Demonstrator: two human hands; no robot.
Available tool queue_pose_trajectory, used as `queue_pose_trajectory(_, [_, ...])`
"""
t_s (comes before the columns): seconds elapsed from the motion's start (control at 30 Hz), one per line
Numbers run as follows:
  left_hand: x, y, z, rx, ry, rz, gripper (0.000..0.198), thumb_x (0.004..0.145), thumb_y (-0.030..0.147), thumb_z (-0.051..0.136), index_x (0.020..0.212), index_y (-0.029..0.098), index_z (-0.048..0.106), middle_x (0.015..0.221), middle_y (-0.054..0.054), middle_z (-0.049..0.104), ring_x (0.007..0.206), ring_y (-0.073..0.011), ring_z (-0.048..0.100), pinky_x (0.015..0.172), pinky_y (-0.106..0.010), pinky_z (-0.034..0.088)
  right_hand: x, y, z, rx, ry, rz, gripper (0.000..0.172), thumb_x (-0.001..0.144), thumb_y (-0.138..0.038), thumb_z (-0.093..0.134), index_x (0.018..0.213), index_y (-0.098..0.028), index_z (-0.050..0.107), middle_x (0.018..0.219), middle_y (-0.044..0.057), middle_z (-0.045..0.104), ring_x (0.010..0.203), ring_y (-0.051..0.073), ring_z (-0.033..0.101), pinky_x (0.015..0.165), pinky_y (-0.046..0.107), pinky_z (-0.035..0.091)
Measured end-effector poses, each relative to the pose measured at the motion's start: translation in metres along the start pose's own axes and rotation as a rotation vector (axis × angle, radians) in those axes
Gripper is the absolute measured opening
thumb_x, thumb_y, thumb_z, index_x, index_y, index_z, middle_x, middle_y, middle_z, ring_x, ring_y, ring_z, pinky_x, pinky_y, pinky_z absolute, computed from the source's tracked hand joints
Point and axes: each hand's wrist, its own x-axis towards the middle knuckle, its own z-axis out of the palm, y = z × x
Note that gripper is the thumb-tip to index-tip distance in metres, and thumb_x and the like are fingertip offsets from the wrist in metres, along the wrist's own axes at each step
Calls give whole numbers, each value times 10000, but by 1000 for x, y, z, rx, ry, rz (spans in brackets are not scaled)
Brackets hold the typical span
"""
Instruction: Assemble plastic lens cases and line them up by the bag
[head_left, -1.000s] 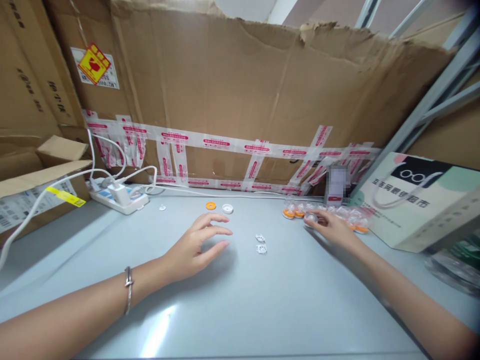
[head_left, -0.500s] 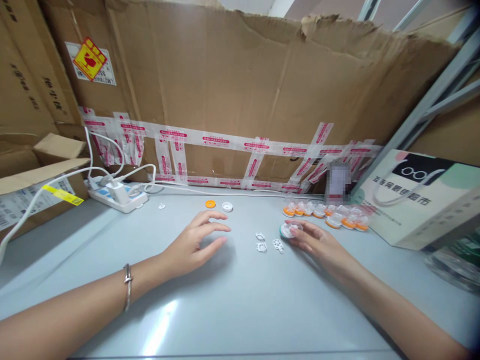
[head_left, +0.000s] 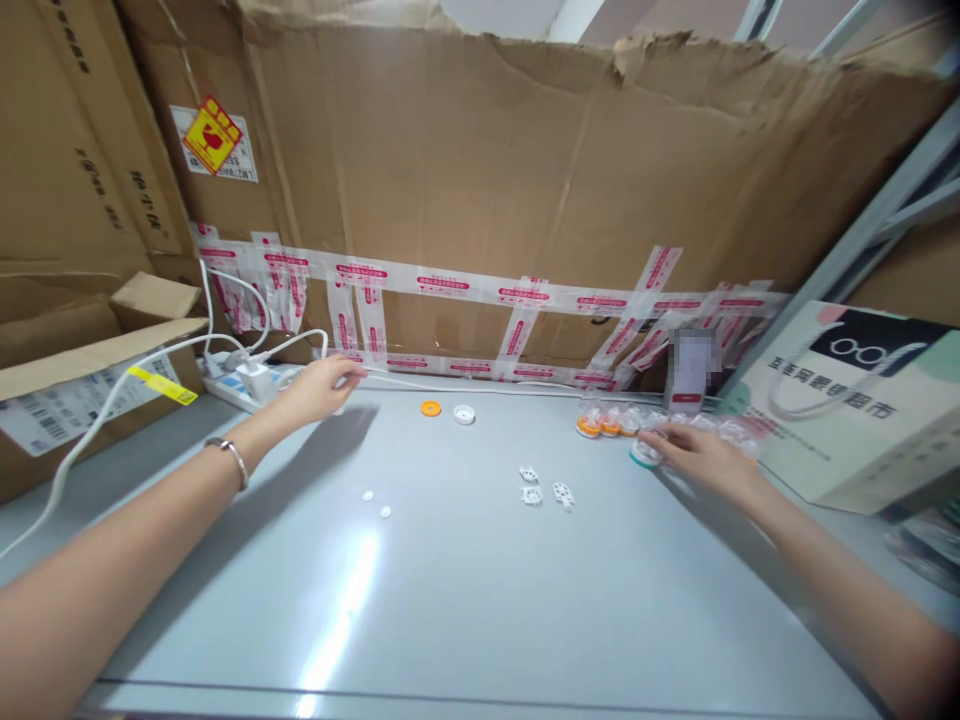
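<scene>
My left hand (head_left: 324,387) hovers over the back left of the table near the power strip, its fingers bent together; what is between them, if anything, is too small to tell. At the right, my right hand (head_left: 694,455) holds a clear round case with a teal base (head_left: 645,452) beside a row of clear cases with orange bases (head_left: 589,426). An orange ring (head_left: 430,409) and a white ring (head_left: 463,414) lie at the back middle. Several white openwork pieces (head_left: 531,495) are right of centre. Two small white discs (head_left: 385,512) lie left of centre.
The grey table (head_left: 465,600) is backed by a tall cardboard sheet (head_left: 465,150). A power strip (head_left: 229,388) with white cables and an open carton (head_left: 97,400) are at the left. A printed paper bag (head_left: 847,400) and a phone-like object (head_left: 690,370) stand at the right.
My left hand has moved left and back, and its fingers have drawn together. My right hand has carried the teal-based case right, to the orange ones. Two small white discs are now visible.
</scene>
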Motion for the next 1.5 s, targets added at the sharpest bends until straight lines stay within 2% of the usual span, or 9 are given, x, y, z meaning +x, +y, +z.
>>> queue_pose_trajectory(0.2, [-10, -31, 0, 78, -274, 7, 211, 848, 308, 551, 848, 103, 601, 748, -5, 611, 637, -119, 580, 607, -269, 494, -3, -6, -3, -202, -36, 112, 395, 740, -527, 503, 865, -182, 648, 760, 123, 683, 723, 308, 629, 595, 375, 453])
queue_pose_trajectory(0.4, [-13, -27, 13, 79, -278, 13, 274, 871, 329, 518, 749, 92, 581, 667, 23, 565, 597, -107, 565, 569, -247, 482, -22, -33, -11, -343, 246, -162, 506, 826, -495, 425, 1231, -193, 448, 1047, 169, 611, 878, 336, 586, 717, 420, 434])
queue_pose_trajectory(0.53, [-10, -5, 18, 6, -192, 18, 202, 790, 215, 576, 604, 137, 590, 548, 21, 564, 514, -110, 534, 511, -220, 415, -29, -58, -18, -255, 308, -329, 401, 856, -400, 431, 1208, -216, 488, 926, 132, 632, 828, 301, 600, 724, 391, 430])
queue_pose_trajectory(0.63, [-12, 37, 23, -88, -136, 46, 131, 763, 143, 531, 675, 168, 624, 645, -12, 638, 590, -142, 577, 558, -237, 429, -30, -75, -16, -181, 307, -450, 324, 860, -355, 447, 1138, -213, 532, 912, 106, 637, 853, 265, 603, 745, 364, 435])
queue_pose_trajectory(0.8, [-32, 121, 35, -306, -166, 182, 138, 830, 167, 486, 839, 195, 620, 848, -12, 659, 752, -131, 607, 657, -227, 465, -24, -102, -2, -87, 192, -569, 249, 868, -314, 437, 1047, -190, 558, 881, 79, 643, 819, 217, 597, 751, 340, 437])
queue_pose_trajectory(0.9, [-43, 148, 40, -344, -219, 265, 127, 834, 173, 503, 884, 190, 619, 842, -21, 653, 731, -140, 606, 672, -251, 465, -20, -119, 10, -12, 68, -605, 223, 870, -303, 436, 1007, -189, 569, 879, 72, 643, 813, 204, 594, 738, 327, 438])
queue_pose_trajectory(1.17, [-48, 146, 53, -293, -266, 361, 107, 831, 216, 545, 914, 198, 610, 795, -12, 665, 705, -157, 615, 708, -289, 443, 8, -173, 60, 173, -322, -568, 183, 814, -259, 532, 964, -192, 611, 960, 59, 653, 923, 193, 565, 842, 331, 417])
queue_pose_trajectory(1.4, [-48, 141, 56, -337, -236, 317, 90, 830, 200, 538, 879, 176, 609, 779, -26, 643, 693, -154, 592, 667, -268, 464, 65, -231, 124, 126, -474, -459, 449, 631, -402, 720, 1012, -179, 642, 969, 87, 671, 909, 242, 589, 761, 318, 435])
queue_pose_trajectory(1.5, [-50, 138, 55, -374, -240, 290, 92, 835, 206, 541, 891, 171, 604, 791, -26, 636, 707, -147, 590, 668, -259, 471, 73, -243, 140, 116, -499, -440, 338, 602, -388, 732, 877, -199, 687, 914, 69, 677, 869, 257, 605, 710, 311, 428])
